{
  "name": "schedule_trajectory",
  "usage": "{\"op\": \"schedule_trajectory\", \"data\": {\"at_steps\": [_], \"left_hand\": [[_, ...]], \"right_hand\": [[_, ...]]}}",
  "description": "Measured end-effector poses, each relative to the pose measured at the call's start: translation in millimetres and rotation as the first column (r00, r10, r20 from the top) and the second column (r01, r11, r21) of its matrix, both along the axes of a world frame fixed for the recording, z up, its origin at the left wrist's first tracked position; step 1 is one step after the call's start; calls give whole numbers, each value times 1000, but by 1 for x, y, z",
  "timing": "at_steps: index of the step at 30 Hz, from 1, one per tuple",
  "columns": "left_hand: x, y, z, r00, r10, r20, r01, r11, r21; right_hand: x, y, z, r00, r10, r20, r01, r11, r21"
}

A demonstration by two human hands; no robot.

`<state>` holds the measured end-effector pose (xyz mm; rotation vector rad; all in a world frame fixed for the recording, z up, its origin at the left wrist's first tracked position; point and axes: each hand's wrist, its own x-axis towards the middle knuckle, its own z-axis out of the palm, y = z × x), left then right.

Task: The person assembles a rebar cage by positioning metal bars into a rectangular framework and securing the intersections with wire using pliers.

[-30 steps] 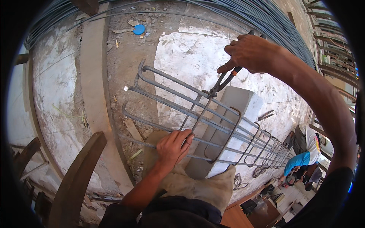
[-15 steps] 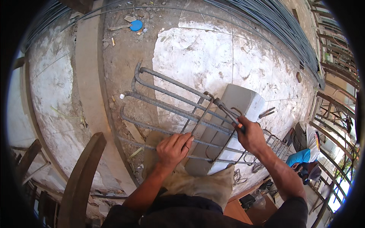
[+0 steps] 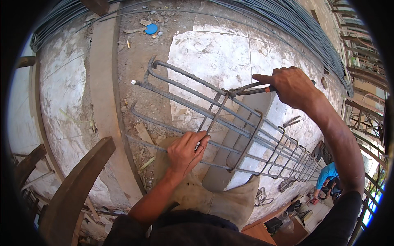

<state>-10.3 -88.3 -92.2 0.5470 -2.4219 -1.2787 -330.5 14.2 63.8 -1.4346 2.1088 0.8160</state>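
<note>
A long cage of ribbed rebar (image 3: 184, 110) with square wire stirrups stretches from the middle toward the right, hooked bar ends at the left. My left hand (image 3: 184, 153) is closed around the end stirrup (image 3: 216, 115) near its lower side. At the stirrup's upper corner, the jaws of steel pincers (image 3: 246, 90) meet the top bar. My right hand (image 3: 297, 88) is wrapped around the pincers' handles, which show an orange patch; the handle ends are partly hidden by the palm. Whether tie wire is in the jaws cannot be made out.
A grey block (image 3: 262, 119) stands under the cage. Long rods (image 3: 299, 37) lie in a bundle at the far right. A blue disc (image 3: 151, 29) lies among rubble. A curved wooden piece (image 3: 82, 184) rises at left. A co-worker in a blue sleeve (image 3: 326, 174) crouches at right.
My right hand has moved up and to the right, swinging the pincers' handles outward while the jaws stay at the stirrup corner. My left hand keeps its hold; the view has shifted slightly.
</note>
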Motion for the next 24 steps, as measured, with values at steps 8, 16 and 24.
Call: {"op": "schedule_trajectory", "data": {"at_steps": [8,16,24], "left_hand": [[4,0,-4,1000,-16,15,16,1000,-2],[5,2,-8,1000,11,3,-11,1000,-9],[4,-1,-6,1000,-7,-5,7,1000,-6]], "right_hand": [[-27,-49,12,985,145,88,-150,987,56],[-26,-41,9,965,262,-1,-261,963,68],[-22,-45,-5,942,326,-74,-325,945,30]]}}
